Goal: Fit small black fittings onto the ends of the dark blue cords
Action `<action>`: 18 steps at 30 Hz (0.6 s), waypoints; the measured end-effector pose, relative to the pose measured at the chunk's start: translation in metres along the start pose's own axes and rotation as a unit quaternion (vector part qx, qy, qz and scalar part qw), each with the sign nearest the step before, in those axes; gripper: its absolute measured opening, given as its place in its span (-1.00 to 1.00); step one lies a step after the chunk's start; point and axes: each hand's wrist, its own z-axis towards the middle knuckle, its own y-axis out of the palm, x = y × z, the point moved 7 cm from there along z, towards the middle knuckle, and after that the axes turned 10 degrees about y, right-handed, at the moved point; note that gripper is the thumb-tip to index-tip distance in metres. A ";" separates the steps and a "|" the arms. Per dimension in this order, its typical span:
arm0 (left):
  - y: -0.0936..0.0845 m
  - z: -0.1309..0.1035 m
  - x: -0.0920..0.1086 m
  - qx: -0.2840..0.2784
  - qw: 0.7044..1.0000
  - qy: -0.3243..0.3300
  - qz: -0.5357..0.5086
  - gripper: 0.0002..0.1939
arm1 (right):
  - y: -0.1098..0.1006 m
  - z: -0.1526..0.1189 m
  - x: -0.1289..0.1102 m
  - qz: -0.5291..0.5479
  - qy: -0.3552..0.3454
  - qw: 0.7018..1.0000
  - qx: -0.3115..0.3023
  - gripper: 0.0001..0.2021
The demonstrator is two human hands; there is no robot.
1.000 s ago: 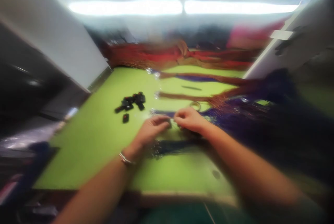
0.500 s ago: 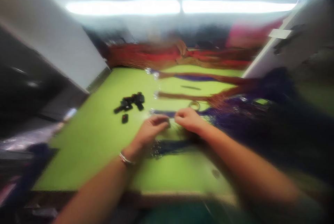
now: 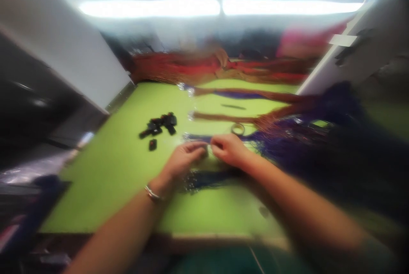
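We note the view is blurred throughout; fine detail is lost. Nearest to us, both bare forearms reach forward over the front edge of the bright lime-green flat surface (image 3: 108, 188). The left wrist carries a thin silver metal bracelet (image 3: 152, 195).

The left hand (image 3: 183, 161) and the right hand (image 3: 228, 149) meet near the middle of the surface, fingertips almost touching. The fingers of both hands are curled in and pinched together around something small between them; we cannot tell what it is, nor whether the pinch is fully closed. Directly beneath the hands lies a bundle of dark blue-purple thin wires (image 3: 207, 178), running rightward into a large dark purple tangle of wires (image 3: 319, 150) that covers the right side of the surface.

Left of the hands, well apart from them, sits a cluster of small black plastic connector pieces (image 3: 158, 125), with one single black piece (image 3: 152, 144) just in front of it. Just beyond the right hand lies a small pale ring-shaped roll (image 3: 238, 128).

Farther back lie orange-brown wire bundles (image 3: 223, 117), then a broad heap of red and orange wires (image 3: 198, 67) along the far edge. A grey slanted panel (image 3: 64, 48) flanks the left, a white panel (image 3: 351, 52) the right. Long bright strip lights (image 3: 217, 7) span the room behind.
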 end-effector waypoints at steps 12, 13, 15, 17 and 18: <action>0.004 0.000 0.008 -0.041 0.997 0.042 0.055 -0.73 | 0.004 0.002 0.007 0.021 0.057 0.998 -0.021 -0.89; 0.005 -0.001 0.008 -0.047 0.996 0.043 0.061 -0.73 | 0.006 0.002 0.007 0.029 0.058 0.997 -0.029 -0.89; 0.006 -0.001 0.008 -0.057 0.995 0.042 0.072 -0.73 | 0.009 0.002 0.008 0.049 0.066 0.996 -0.045 -0.89; 0.007 -0.001 0.009 -0.057 0.994 0.045 0.080 -0.73 | 0.012 0.003 0.010 0.064 0.080 0.993 -0.055 -0.88; 0.007 -0.001 0.009 -0.056 0.994 0.047 0.084 -0.74 | 0.013 0.003 0.011 0.068 0.085 0.992 -0.059 -0.88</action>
